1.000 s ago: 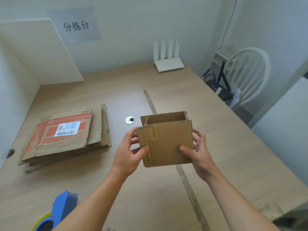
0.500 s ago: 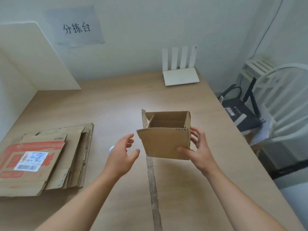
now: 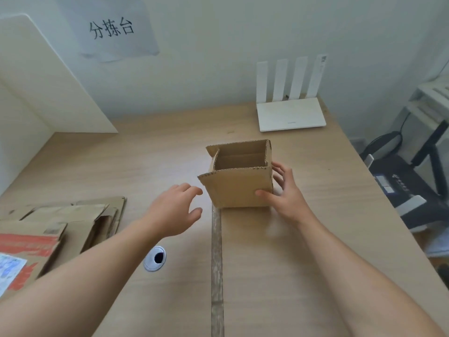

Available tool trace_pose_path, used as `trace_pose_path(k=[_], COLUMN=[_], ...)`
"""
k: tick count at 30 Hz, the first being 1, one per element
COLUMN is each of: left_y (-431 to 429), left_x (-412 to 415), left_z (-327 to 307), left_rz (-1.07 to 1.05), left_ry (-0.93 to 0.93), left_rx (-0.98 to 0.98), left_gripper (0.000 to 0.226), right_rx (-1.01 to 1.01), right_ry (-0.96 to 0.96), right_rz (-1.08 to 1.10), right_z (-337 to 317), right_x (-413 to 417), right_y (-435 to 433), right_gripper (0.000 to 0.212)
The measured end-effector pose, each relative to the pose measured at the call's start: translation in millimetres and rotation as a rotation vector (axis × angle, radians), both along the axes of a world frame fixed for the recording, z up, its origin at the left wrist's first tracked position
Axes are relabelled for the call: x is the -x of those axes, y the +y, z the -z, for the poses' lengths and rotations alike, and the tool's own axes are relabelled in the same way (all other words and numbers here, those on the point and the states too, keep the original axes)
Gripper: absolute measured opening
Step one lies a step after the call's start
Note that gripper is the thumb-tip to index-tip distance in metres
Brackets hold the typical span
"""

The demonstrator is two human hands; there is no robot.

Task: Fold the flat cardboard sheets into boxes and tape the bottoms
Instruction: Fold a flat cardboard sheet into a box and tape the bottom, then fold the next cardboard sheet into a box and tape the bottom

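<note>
A small brown cardboard box [image 3: 239, 188] stands upright on the wooden table [image 3: 303, 263], its top open toward me. My right hand [image 3: 283, 193] holds its right side, thumb on the front face and fingers round the right wall. My left hand [image 3: 176, 210] hovers just left of the box with fingers relaxed and spread, touching nothing. A stack of flat cardboard sheets [image 3: 56, 229], the top one printed red with a label, lies at the left.
A white router [image 3: 290, 113] with several antennas stands at the back of the table. A cable hole [image 3: 155, 258] sits near my left forearm, and a tape strip [image 3: 217, 263] runs down the table. A black device [image 3: 401, 188] and chair lie beyond the right edge.
The box has gone from held in the air by both hands to standing farther back on the table. My left hand let go and drew away to the left.
</note>
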State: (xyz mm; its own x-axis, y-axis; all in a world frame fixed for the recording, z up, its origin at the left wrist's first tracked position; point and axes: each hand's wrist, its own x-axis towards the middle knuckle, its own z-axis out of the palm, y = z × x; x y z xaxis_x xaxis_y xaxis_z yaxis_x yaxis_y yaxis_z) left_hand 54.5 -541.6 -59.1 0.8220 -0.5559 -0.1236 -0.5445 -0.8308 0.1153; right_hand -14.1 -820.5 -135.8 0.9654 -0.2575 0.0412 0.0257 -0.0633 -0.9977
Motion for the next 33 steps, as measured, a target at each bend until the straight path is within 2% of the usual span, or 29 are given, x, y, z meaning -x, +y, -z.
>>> trace_pose_path(k=[4, 10, 15, 22, 24, 26, 27, 29, 33], left_y=[2, 13, 13, 32, 40, 50, 56, 71, 120], left_x=[-17, -17, -8, 5, 12, 21, 27, 43, 75], left_z=[8, 14, 12, 3, -4, -12, -17, -30, -52], left_rz=[-0.043, -0.11, -0.082, -0.153, -0.183, -0.219, -0.233, -0.245, -0.241], left_ry=[0.04, 0.099, 0.104, 0.117, 0.109, 0.097, 0.087, 0.055, -0.031], left_rx=[0.087, 0.198, 0.237, 0.262, 0.253, 0.25, 0.25, 0.229, 0.144], left_gripper=[0.047, 0.046, 0.046, 0.046, 0.046, 0.045, 0.045, 0.043, 0.04], right_rx=[-0.02, 0.012, 0.041, 0.12, 0.149, 0.199, 0.255, 0.395, 0.651], right_ry=[0.018, 0.066, 0.103, 0.188, 0.224, 0.209, 0.174, 0.088, 0.079], right_rz=[0.015, 0.153, 0.227, 0.301, 0.461, 0.605, 0.611, 0.474, 0.017], right_z=[10, 11, 13, -7, -21, -36, -43, -57, -78], right_x=[-18, -21, -15, 13, 31, 53, 65, 85, 97], right_y=[-4, 14, 28, 38, 45, 61, 72, 102, 183], right_gripper=[0.072, 0.067, 0.065, 0.065, 0.056, 0.033, 0.021, 0.003, 0.012])
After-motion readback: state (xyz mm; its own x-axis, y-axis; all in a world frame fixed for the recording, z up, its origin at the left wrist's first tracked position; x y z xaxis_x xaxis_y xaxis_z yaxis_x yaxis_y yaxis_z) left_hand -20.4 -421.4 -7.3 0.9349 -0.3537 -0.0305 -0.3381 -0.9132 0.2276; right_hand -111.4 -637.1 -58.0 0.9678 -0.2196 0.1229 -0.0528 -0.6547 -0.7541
